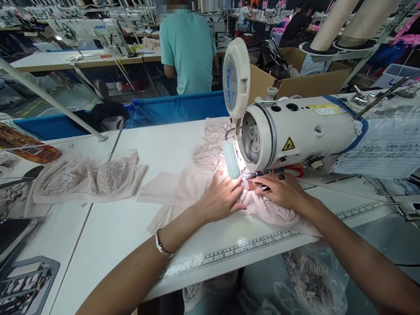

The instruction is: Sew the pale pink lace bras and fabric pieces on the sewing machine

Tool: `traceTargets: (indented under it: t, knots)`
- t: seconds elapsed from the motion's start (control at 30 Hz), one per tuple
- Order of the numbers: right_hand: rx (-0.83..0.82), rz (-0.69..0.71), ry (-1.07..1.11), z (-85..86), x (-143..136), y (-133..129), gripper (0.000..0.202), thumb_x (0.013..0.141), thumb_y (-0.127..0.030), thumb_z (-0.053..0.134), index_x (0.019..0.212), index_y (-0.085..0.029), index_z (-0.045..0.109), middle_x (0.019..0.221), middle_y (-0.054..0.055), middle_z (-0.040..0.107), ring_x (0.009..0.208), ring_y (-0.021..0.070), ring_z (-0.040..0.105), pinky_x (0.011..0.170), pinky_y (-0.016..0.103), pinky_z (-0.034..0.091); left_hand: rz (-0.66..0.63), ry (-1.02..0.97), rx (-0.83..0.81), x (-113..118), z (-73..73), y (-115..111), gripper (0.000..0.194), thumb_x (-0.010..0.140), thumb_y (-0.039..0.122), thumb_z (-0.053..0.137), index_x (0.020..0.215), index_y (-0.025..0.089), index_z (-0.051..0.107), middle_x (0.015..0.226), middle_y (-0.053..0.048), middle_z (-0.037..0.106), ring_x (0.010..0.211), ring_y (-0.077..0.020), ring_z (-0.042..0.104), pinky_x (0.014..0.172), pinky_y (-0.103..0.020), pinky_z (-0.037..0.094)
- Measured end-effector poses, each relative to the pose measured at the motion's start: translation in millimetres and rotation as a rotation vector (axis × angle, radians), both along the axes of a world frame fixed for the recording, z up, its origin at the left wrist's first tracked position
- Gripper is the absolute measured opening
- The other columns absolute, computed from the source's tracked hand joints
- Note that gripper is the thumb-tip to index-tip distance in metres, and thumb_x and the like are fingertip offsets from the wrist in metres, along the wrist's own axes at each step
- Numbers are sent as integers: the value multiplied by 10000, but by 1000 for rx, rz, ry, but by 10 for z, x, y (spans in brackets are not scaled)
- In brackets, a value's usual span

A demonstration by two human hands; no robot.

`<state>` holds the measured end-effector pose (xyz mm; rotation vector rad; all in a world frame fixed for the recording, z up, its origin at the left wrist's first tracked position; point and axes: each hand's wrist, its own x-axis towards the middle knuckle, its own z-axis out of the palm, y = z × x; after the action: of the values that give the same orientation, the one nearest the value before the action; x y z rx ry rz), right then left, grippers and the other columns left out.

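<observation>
Pale pink bra cups with corded lace lie under the head of a white sewing machine. My left hand rests flat on the fabric left of the needle area, thumb apart from the fingers. On the other side, my right hand lies over the cloth with its fingers stretched towards the needle area; some fingertips are hidden beneath machine parts. A small lamp lights the spot between my hands. More lace cups from the same pile spread behind my left hand.
Another pair of lace cups lies on the left of the white table. A ruler strip runs along its front edge. A clear bag hangs below. A person sits beyond the blue cloth bin.
</observation>
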<state>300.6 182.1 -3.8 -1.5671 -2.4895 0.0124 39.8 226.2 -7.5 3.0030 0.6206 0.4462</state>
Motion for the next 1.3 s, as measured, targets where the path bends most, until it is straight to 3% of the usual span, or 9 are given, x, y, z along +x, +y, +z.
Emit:
traceTargets:
  t: [0.07,0.17,0.3,0.4,0.67,0.77,0.93,1.17,1.3]
  knots:
    - [29,-72,-56,13,23,-127,289,880,-357,647,1147,-253,679,835,24,755,705,197,646,654,274,406,-14,-7,17,20,-25,-23,576,1032,603,313,1123,133,633,1253,-159,640,1079,-296,602,1095,-565,237]
    - [71,-75,-91,12,24,-285,294,862,-198,587,1140,-225,680,723,10,724,629,174,606,603,271,356,-11,-16,39,34,-45,-42,618,1032,610,279,1107,111,636,1088,-138,672,999,-274,608,1073,-523,265]
    - [178,95,-85,3,7,-347,598,776,-5,451,1271,-249,681,643,-26,637,598,134,546,615,262,348,-28,-32,61,16,-41,-38,568,1053,554,286,1209,113,608,1029,-115,677,954,-258,606,1039,-494,284]
    - [241,181,-70,10,6,-325,649,760,31,415,1254,-267,712,609,-35,578,567,120,484,596,259,323,-37,-39,82,4,-41,-40,517,1055,528,329,1192,129,627,1089,-129,677,1015,-270,603,1042,-497,273]
    - [224,150,-78,38,-20,-247,632,773,41,409,1197,-281,749,633,-20,608,582,116,483,592,266,296,-24,-7,5,10,-10,-48,550,1045,562,342,1178,112,629,1228,-165,662,1147,-319,585,1067,-524,251]
    - [210,124,-74,-9,-13,-196,615,779,29,421,1179,-297,757,613,-24,599,571,117,469,580,269,281,-8,-6,-18,7,10,-35,540,1051,555,319,1270,133,576,1229,-147,670,1128,-310,595,1070,-537,245]
    - [162,67,-95,-104,13,-99,586,793,-14,439,1180,-318,757,607,-22,611,555,122,468,549,279,237,30,-4,-8,10,-1,-18,472,1055,522,343,1216,160,599,1284,-123,652,1054,-289,611,1082,-563,227]
    - [20,-27,-137,59,-87,-42,630,773,-16,450,1239,-345,720,830,-14,743,712,150,606,554,270,287,76,-2,17,9,-35,58,491,1042,546,359,1187,158,624,1217,-124,677,1071,-302,595,1124,-607,187]
    - [18,-53,-69,5,-101,8,559,803,-42,482,1206,-342,728,930,-19,760,741,147,625,586,255,352,109,-17,-3,22,-47,48,463,1049,516,348,1126,164,639,1161,-126,682,1083,-308,579,1120,-642,200]
